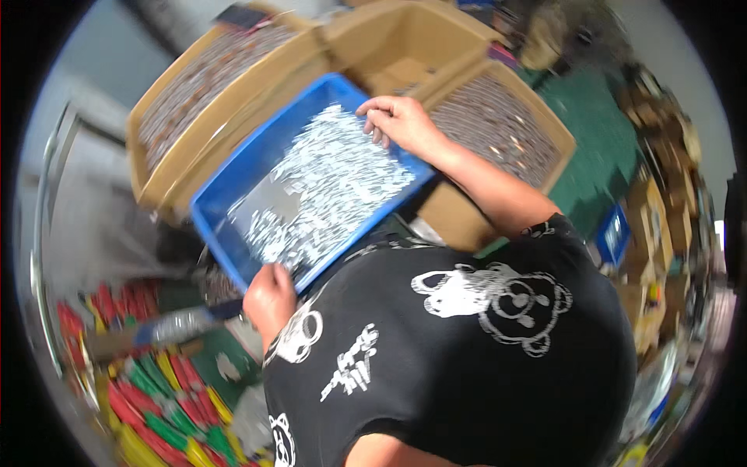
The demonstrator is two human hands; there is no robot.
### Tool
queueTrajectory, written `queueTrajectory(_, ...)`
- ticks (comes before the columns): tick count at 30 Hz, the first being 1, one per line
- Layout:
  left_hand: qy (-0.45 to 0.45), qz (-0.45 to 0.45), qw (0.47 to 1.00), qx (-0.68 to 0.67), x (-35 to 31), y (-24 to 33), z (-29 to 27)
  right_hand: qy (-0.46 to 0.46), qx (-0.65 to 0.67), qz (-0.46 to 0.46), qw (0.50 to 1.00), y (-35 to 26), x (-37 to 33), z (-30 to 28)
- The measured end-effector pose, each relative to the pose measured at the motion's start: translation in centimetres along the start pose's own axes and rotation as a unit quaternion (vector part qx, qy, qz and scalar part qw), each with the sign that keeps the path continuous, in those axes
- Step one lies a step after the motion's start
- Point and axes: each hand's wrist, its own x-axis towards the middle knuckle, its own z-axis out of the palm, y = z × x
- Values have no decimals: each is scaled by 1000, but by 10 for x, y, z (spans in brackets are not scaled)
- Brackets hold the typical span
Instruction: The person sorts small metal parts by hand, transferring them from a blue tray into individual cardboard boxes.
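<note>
A blue plastic bin sits tilted across the view in front of me, holding a heap of small shiny pale pieces. Part of its grey bottom shows through on the left side. My left hand is closed at the bin's near-left corner, with its fingers curled over the rim; the fingertips are partly hidden. Over the far-right rim hangs my right hand, its fingers loosely bent and apart above the pieces, with nothing visible in them.
Cardboard boxes with brownish-grey small pieces stand at the far left and right. Between them is another open box. Red, green and yellow bundles lie at the lower left, near a metal frame. A smaller blue bin is at right.
</note>
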Motion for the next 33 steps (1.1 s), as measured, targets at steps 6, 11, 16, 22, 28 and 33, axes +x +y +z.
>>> queueTrajectory(6,-21,42,999,-7,16,5,10,232,-494,78,834,151,-67,-186)
queueTrajectory(11,6,13,1000,-3,9,15,9,91,-609,292,731,174,-81,-219)
queueTrajectory(16,-8,7,1000,6,8,13,10,240,-487,293,787,176,-82,-196)
queueTrajectory(22,-9,6,1000,28,10,11,10,113,-529,139,829,197,-97,-228)
queueTrajectory(28,4,4,1000,26,11,12,11,120,192,153,962,112,-18,-247)
queueTrajectory(33,-12,20,999,45,14,11,12,-92,2,135,987,87,156,-158)
